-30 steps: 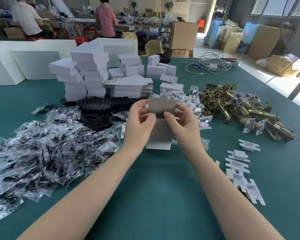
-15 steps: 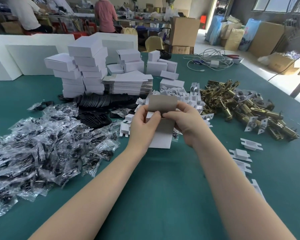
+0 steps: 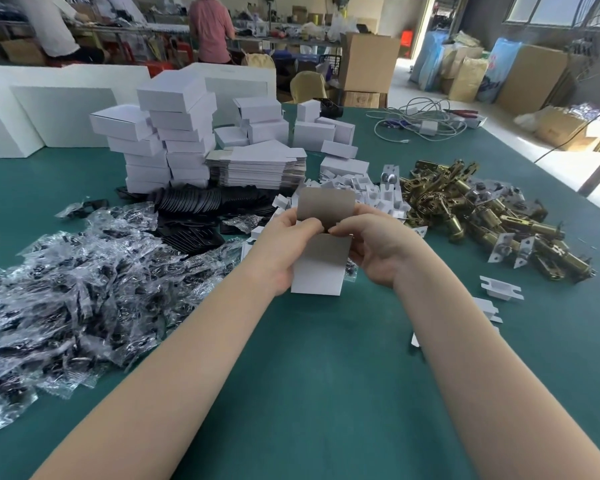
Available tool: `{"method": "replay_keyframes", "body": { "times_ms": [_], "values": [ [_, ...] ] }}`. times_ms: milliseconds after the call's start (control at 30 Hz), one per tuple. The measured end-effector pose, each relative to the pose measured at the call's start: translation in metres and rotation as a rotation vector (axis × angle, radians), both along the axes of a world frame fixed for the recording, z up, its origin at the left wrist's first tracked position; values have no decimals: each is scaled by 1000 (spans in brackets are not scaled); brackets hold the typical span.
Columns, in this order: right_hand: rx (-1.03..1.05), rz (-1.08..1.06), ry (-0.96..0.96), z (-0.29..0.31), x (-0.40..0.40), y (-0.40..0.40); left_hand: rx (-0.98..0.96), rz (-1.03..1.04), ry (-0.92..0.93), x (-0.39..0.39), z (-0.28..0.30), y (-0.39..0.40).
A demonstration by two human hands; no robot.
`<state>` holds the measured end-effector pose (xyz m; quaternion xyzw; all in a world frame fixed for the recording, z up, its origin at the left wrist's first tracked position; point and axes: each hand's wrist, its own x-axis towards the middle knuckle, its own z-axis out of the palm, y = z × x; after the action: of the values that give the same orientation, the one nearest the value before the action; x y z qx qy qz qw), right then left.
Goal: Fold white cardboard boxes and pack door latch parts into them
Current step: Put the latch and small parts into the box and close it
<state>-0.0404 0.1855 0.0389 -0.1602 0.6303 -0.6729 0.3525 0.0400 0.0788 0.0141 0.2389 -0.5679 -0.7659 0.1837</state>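
Note:
A small white cardboard box (image 3: 321,268) stands upright in the middle of the green table (image 3: 326,393), its grey-lined top flap raised. My left hand (image 3: 284,244) grips its left side, thumb at the open top edge. My right hand (image 3: 374,244) grips the right side, thumb tip meeting the left thumb at the opening. The box's inside is hidden. Brass door latches (image 3: 492,220) lie heaped to the right. Flat unfolded boxes (image 3: 260,166) are stacked behind.
Folded white boxes (image 3: 167,133) are stacked at the back left. Bagged parts in clear plastic (image 3: 70,282) cover the left side, black plates (image 3: 201,206) behind them. White card inserts (image 3: 499,289) lie at the right. Cables (image 3: 420,123) lie far back.
Both thumbs have come together at the box's top opening. The box sits slightly lower and nearer to me in view.

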Motion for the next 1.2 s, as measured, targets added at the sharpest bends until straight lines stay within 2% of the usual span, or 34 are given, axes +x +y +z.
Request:
{"method": "replay_keyframes", "body": {
  "times_ms": [133, 267, 367, 467, 667, 833, 1033, 1200],
  "values": [
    [6, -124, -42, 0, 4, -7, -287, 127, 181, 6, -13, 2],
    [-73, -171, 15, -7, 10, -6, -296, 82, 243, 12, -19, -1],
    [-166, -183, 335, -22, 18, -2, -259, 67, 225, 12, -15, -6],
    [-231, -203, 697, -39, 21, 7, -358, 64, 272, 10, -9, -7],
    [-83, -209, 1196, -56, 8, 25, -746, -26, 291, 25, -15, -25],
    [41, -169, 1380, -57, 9, 36, -1185, -60, 300, 39, -21, -37],
    [-34, -142, 1413, -51, 3, 36, -1184, -45, 284, 40, -16, -34],
    [-133, -199, 988, -37, 6, 23, -893, 30, 252, 30, -8, -26]
  ]
}}
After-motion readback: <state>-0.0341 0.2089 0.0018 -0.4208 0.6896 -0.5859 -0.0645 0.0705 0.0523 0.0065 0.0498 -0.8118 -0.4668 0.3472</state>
